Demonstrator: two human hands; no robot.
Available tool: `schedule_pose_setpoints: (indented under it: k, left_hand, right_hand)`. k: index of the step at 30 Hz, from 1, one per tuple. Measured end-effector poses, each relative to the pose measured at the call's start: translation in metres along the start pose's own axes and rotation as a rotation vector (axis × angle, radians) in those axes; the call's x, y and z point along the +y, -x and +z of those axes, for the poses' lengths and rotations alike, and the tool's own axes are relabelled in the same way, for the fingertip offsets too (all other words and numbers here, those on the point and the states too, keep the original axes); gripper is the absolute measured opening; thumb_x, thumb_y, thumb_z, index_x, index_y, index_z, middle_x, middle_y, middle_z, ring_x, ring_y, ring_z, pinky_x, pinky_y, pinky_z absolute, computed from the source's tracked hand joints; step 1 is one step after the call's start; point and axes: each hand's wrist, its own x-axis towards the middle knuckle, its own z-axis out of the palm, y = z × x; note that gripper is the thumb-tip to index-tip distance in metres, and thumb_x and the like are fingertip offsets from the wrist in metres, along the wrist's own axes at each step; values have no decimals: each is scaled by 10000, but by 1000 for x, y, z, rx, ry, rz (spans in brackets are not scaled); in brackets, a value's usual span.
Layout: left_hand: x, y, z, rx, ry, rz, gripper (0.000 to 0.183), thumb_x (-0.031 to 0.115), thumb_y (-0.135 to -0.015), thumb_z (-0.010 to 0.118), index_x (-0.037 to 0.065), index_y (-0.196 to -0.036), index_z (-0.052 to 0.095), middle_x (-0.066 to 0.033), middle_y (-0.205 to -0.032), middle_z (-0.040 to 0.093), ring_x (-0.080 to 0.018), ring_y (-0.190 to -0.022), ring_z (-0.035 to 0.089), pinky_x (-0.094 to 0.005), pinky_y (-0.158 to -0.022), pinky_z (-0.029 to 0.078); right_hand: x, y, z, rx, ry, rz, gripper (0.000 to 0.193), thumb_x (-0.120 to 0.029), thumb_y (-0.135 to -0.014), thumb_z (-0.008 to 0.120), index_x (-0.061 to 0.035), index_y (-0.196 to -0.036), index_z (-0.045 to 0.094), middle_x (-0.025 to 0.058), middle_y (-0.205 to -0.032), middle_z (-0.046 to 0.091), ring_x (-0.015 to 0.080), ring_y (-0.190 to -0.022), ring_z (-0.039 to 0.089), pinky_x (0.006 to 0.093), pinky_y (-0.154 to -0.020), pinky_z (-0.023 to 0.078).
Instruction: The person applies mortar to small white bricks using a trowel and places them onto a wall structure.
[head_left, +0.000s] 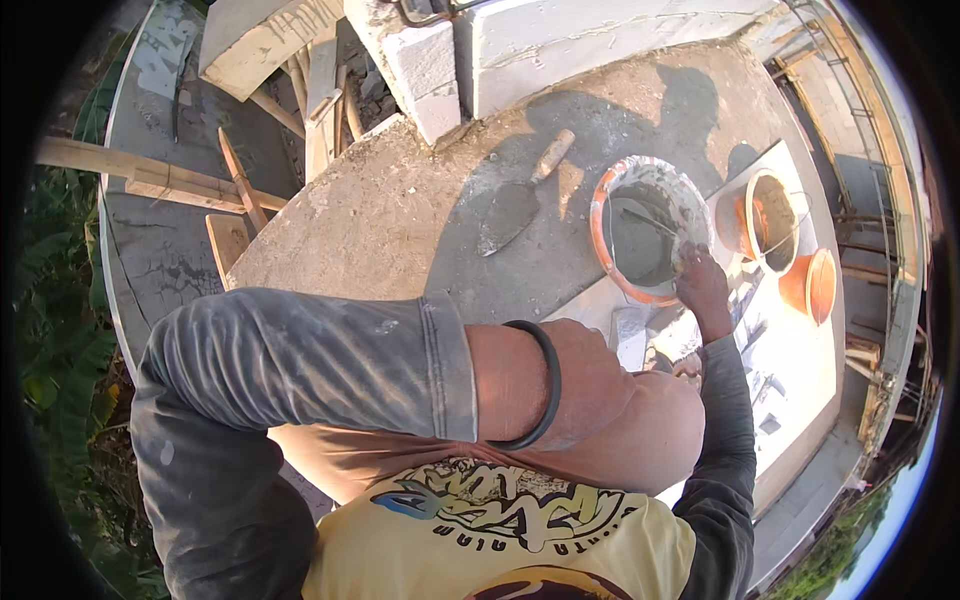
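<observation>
My right hand [704, 288] reaches forward and grips the near right rim of an orange bucket [600, 225] smeared with white. Grey wet mortar [640, 248] lies inside it, with a thin line across it that I cannot make out. My left hand [582, 382], with a black band at the wrist, rests bent by my raised knee [665, 425]; its fingers are mostly hidden. Ahead of it, a mortar-coated trowel [510, 215] with a wooden handle lies flat on the concrete, apart from both hands.
Two more orange buckets stand right of the mortar bucket: an upright one [748, 228] and a tilted one [820, 287]. They are on a pale board [800, 375]. White blocks [560, 50] form a low wall ahead. Timber pieces [150, 175] cross a drop on the left.
</observation>
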Motion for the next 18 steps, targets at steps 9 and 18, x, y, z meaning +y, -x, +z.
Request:
schedule_pose_setpoints:
  k: [9,18]
  left_hand:
    - [-6,-8,20,68,-195,151,546,194,-821,645,-55,-1283,494,-157,-1107,627,-316,-1023,616,-413,-833,490]
    - [-98,-34,18,55,-146,-180,240,161,-823,633,-7,-993,644,-194,-914,683,-365,-897,670,-458,-786,521]
  right_hand:
    - [16,40,-3,-63,-182,204,344,-179,-782,676,-67,-1098,597,188,-968,667,378,-943,640,481,-800,513]
    - [26,35,5,-64,-853,431,260,-220,-853,725,12,-889,613,90,-721,574,184,-637,640,347,-546,502]
